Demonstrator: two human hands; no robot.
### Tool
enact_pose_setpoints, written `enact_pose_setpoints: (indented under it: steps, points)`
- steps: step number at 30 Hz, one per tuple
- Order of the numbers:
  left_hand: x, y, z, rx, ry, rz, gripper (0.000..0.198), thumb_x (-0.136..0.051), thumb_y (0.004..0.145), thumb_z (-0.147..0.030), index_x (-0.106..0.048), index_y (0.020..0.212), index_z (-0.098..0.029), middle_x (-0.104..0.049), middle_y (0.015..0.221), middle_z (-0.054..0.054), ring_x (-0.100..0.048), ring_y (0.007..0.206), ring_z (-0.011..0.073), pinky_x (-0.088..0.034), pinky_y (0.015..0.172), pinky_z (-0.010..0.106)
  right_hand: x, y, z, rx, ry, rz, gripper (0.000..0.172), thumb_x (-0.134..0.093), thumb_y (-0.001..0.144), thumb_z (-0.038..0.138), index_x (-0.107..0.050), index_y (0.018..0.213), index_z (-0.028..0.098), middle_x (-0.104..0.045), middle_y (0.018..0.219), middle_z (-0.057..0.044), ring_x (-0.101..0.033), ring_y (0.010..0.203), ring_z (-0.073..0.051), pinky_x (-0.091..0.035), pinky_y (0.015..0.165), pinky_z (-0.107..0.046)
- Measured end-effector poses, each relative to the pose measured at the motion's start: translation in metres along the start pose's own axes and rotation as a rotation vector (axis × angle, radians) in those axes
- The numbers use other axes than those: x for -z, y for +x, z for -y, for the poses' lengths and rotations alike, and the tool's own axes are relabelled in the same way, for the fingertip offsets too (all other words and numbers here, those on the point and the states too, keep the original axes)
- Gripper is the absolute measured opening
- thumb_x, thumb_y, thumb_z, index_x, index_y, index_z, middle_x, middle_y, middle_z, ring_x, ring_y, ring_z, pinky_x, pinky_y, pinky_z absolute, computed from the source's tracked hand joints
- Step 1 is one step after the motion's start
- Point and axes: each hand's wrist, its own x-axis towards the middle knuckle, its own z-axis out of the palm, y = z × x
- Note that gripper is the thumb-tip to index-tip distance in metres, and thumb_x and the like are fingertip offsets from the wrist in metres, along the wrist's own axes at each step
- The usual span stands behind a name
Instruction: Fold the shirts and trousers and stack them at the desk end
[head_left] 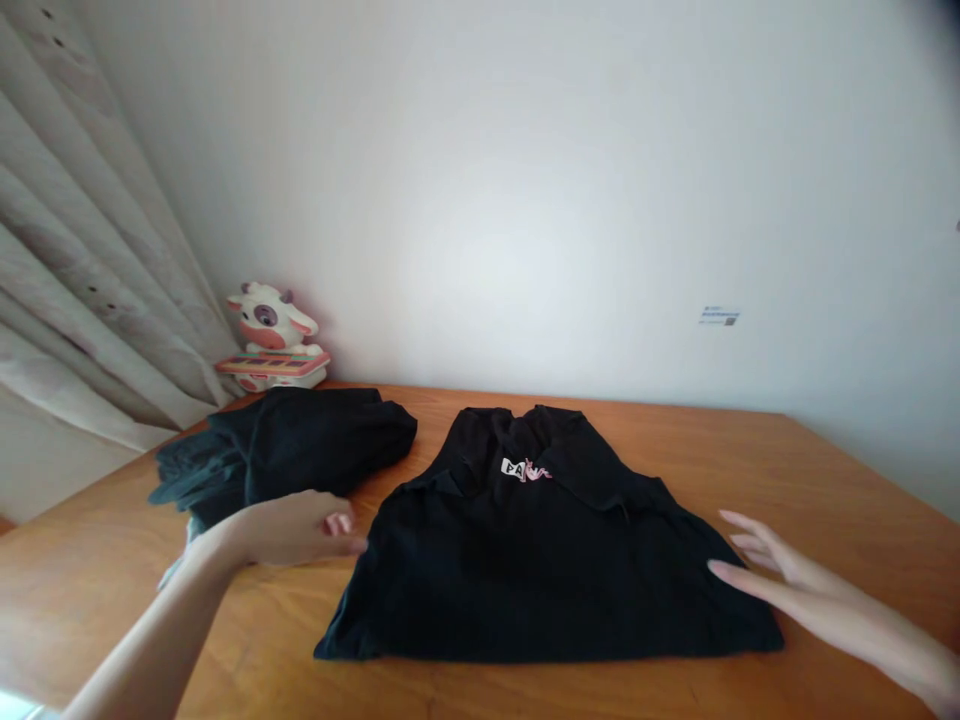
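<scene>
Ahead of me stands a plain pale wall (510,220), and below it the brown wooden surface (720,440) reaches towards me. On it, straight in front of me and between my hands, lies a black, soft-looking cloth garment (517,580), spread flat with some loose folds at its far part. I judge it light and limp, with nothing to break and little slip; it would sag wherever I left it unsupported. The best places to take hold look to be the two near corners, or the side edges, pinched between thumb and fingers.

Its narrow end points away from me to the wall, and its broad, straight edge faces me, running left to right. That edge is its longest line; the view is too slanted for me to tell whether the whole is longer across or away.

To its left is a rumpled heap of dark cloth (322,440). My left hand (341,535) is loosely curled, closed on nothing, by the garment's left edge; my right hand (739,545) has thumb and fingers apart at the right edge. Whether either touches, I cannot tell. Smallest is the white-and-pink print (525,469) near the narrow end.
</scene>
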Motion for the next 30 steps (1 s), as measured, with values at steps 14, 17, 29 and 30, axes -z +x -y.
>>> enact_pose_setpoints:
  steps: [14, 17, 29, 30]
  points:
    - [-0.16, 0.015, -0.024, -0.358, 0.509, -0.011, 0.05, -0.045, 0.103, -0.049, -0.055, 0.146, -0.025, -0.049, 0.157, 0.014, -0.044, 0.146, 0.0339, -0.033, 0.121, 0.056, -0.103, -0.034, 0.064, 0.648, -0.537, 0.017, 0.035, -0.045, 0.098, 0.047, -0.069, 0.106, 0.024, -0.076, 0.106, -0.01, -0.073, 0.095, -0.032, -0.056, 0.084, -0.05]
    - [-0.145, 0.0, -0.029, -0.304, 0.546, 0.03, 0.052, -0.046, 0.101, -0.051, -0.054, 0.145, -0.026, -0.049, 0.157, 0.011, -0.045, 0.145, 0.0325, -0.034, 0.12, 0.054, -0.091, -0.047, 0.064, 0.619, -0.548, 0.053, 0.031, -0.043, 0.099, 0.046, -0.067, 0.097, 0.026, -0.075, 0.096, -0.007, -0.073, 0.081, -0.028, -0.055, 0.07, -0.043]
    - [-0.156, 0.045, -0.055, -0.128, 0.582, -0.143, 0.029, -0.059, 0.09, -0.03, -0.069, 0.114, -0.018, -0.069, 0.118, 0.012, -0.062, 0.112, 0.0305, -0.05, 0.097, 0.042, -0.07, 0.005, 0.065, 0.331, -0.086, 0.189, 0.038, -0.056, 0.088, 0.06, -0.07, 0.096, 0.025, -0.076, 0.088, -0.005, -0.072, 0.083, -0.024, -0.056, 0.076, -0.035]
    - [-0.159, 0.045, -0.051, -0.141, 0.566, -0.168, 0.027, -0.057, 0.091, -0.029, -0.069, 0.113, -0.018, -0.069, 0.119, 0.012, -0.062, 0.112, 0.0297, -0.049, 0.098, 0.041, -0.061, 0.017, 0.055, 0.223, -0.013, 0.013, 0.046, -0.055, 0.086, 0.064, -0.069, 0.101, 0.023, -0.076, 0.091, -0.007, -0.072, 0.086, -0.026, -0.057, 0.078, -0.036]
